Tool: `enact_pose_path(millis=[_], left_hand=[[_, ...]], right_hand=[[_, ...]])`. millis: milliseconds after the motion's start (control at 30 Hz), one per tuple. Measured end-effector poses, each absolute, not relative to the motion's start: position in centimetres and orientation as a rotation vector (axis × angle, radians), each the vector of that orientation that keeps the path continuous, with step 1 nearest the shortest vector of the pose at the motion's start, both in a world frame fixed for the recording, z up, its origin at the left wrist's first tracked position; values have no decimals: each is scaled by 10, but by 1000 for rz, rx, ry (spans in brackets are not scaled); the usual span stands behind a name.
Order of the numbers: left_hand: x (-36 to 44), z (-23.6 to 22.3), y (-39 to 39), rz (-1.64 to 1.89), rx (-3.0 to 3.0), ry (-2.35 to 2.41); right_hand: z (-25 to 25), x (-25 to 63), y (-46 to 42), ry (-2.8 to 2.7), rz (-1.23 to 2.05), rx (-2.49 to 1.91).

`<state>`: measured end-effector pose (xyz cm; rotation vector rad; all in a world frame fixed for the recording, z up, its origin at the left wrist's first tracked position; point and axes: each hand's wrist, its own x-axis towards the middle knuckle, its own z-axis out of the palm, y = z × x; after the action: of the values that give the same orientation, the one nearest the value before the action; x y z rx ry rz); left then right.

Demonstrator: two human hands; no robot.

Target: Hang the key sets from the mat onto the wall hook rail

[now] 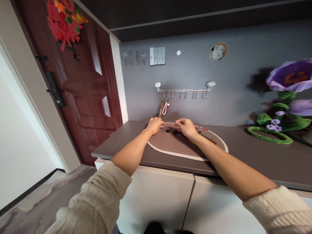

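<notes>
Single head cam on the person, looking fwd & down along both arms. L sleeve (97, 198) enters lower L of frame, R sleeve (280, 208) lower R, both v. close to cam; L hand (155, 125) & R hand (187, 127) sit farther off, nr. ctr. Grey wall (195, 71) faces cam across upper mid-frame; counter (243, 156) seen from above, running to R edge. Overhead unit (207, 22) crosses top; door (83, 81) seen obliquely, upper L, leaning outward at top; floor (65, 188) seen from above, lower L. Wide view.
</notes>
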<state>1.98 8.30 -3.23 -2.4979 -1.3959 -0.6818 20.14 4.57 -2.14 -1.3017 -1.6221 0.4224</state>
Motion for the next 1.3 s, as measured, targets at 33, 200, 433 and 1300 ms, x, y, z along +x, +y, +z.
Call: enact_pose_path(millis=[33, 200, 433, 1300], left_hand=[[20, -32, 84, -670, -2500, -1385], [22, -32, 86, -555, -2496, -1345], [22, -29, 87, -505, -2439, -1330], [20, -3, 61, -929, -2335, -1306]], right_hand=[[-20, 201, 45, -1640, 388, -1323], [-17, 199, 40, -1729, 293, -1405], [-17, 195, 39, -1824, 195, -1512], [-22, 188, 37, -1765, 337, -1234]])
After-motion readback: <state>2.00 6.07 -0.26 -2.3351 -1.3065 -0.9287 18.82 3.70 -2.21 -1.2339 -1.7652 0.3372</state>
